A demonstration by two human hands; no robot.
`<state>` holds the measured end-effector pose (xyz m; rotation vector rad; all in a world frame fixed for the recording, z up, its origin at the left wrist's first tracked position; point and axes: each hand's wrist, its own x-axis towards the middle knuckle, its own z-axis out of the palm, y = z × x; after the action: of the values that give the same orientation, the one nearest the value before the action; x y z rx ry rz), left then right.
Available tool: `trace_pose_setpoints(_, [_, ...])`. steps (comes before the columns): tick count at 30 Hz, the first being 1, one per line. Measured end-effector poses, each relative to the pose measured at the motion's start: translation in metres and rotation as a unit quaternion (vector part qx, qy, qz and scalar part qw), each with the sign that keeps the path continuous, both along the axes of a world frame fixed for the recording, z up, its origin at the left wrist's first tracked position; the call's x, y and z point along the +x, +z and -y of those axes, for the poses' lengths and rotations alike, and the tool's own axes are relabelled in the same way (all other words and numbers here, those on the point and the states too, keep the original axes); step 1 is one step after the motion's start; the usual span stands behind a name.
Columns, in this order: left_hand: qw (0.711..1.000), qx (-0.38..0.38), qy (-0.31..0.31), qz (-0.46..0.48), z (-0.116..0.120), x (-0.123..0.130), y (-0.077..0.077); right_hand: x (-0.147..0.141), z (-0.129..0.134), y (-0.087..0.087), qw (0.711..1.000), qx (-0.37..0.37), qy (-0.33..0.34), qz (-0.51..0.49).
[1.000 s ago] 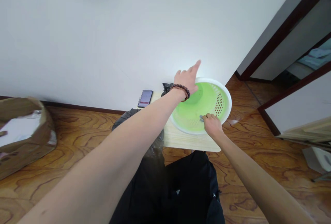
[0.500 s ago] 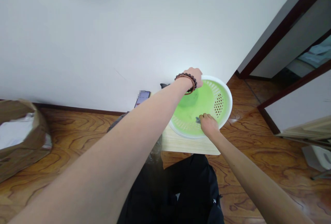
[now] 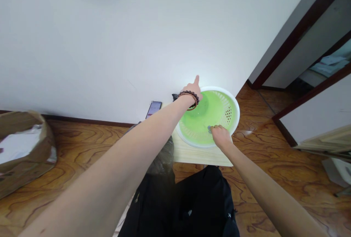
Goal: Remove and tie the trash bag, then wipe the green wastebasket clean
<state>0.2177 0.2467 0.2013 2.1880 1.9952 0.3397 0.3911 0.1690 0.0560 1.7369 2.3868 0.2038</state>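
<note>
A round green plastic drain basket [image 3: 204,118] with a white rim and slotted sides stands on a small pale wooden table [image 3: 203,155]. At its far left rim is my left hand [image 3: 193,88], wearing a beaded bracelet. Its index finger stretches out toward the wall; the other fingers are mostly hidden, and I see nothing held. My right hand [image 3: 221,135] is closed over the near right part of the basket. A small grey piece [image 3: 210,129] sticks out from its fingertips; its kind is too small to make out.
A phone [image 3: 154,109] with a lit screen lies left of the basket. Dark plastic bags [image 3: 163,156] hang at the table's left side. On the wooden floor to the left stands a cardboard box [image 3: 45,149] with white papers. A white wall [image 3: 123,47] rises behind; a doorway is at right.
My left hand has shifted left along the far rim, and its index finger now points out. My right hand still grips the small grey piece in nearly the same place. The view has shifted slightly.
</note>
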Motion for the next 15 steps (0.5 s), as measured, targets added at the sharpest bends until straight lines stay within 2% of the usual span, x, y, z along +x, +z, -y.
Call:
trace_pose_setpoints(1, [1.0,0.007,0.006,-0.019,0.006,-0.002,0.003,-0.002,0.001,0.001,1.0,0.002,0.007,-0.002])
trace_pose_setpoints(3, [0.997,0.039,-0.029,-0.064,0.017,-0.003,0.01,-0.006,0.002,0.001,1.0,0.007,0.021,-0.004])
trace_pose_setpoints(6, [0.978,0.071,-0.158,-0.112,0.025,0.003,0.017,-0.008,0.004,-0.003,0.999,0.014,0.035,-0.003])
trace_pose_setpoints(8, [0.968,0.059,-0.217,-0.111,0.019,0.008,0.016,-0.008,0.005,-0.006,0.999,0.016,0.037,0.0])
trace_pose_setpoints(10, [0.971,0.033,-0.224,-0.082,0.008,0.013,0.013,-0.006,0.003,-0.009,0.999,0.023,0.038,0.003])
trace_pose_setpoints(15, [0.984,0.019,-0.174,-0.007,-0.017,0.018,0.006,0.004,-0.013,-0.007,0.998,0.047,0.035,0.004])
